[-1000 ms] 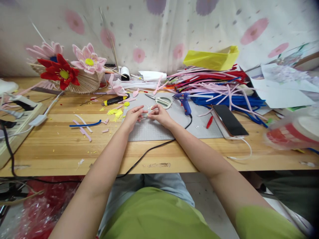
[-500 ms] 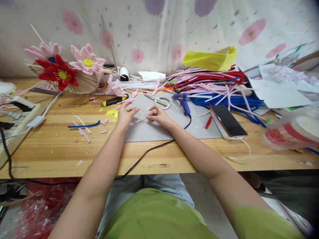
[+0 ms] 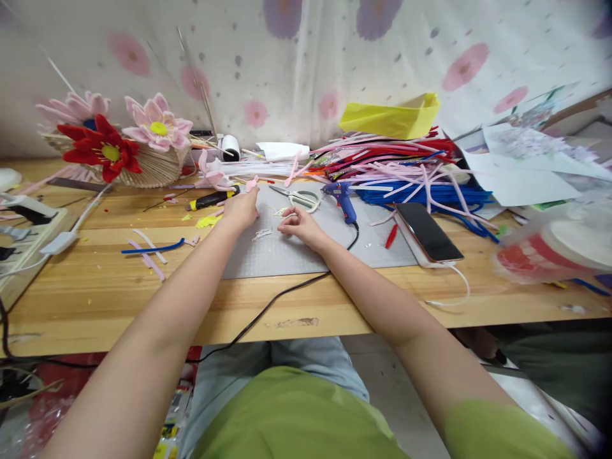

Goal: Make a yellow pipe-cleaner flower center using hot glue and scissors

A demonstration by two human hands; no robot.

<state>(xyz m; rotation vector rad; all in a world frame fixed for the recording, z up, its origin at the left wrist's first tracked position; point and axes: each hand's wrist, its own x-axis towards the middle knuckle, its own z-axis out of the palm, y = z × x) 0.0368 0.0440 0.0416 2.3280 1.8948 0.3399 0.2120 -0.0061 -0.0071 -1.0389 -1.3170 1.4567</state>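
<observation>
Flowers – maybe three (image 3: 108, 150); scissors (image 3: 299, 197) – one.

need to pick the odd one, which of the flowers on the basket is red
The red flower with the yellow centre, at the front left; the other two are pink.

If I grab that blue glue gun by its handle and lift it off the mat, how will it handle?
The glue gun looks like rigid plastic, so it should lift stiffly. Its black cord trails over the table edge and will probably drag or tug. It lies on the mat close to the scissors, so it may nudge them.
</observation>
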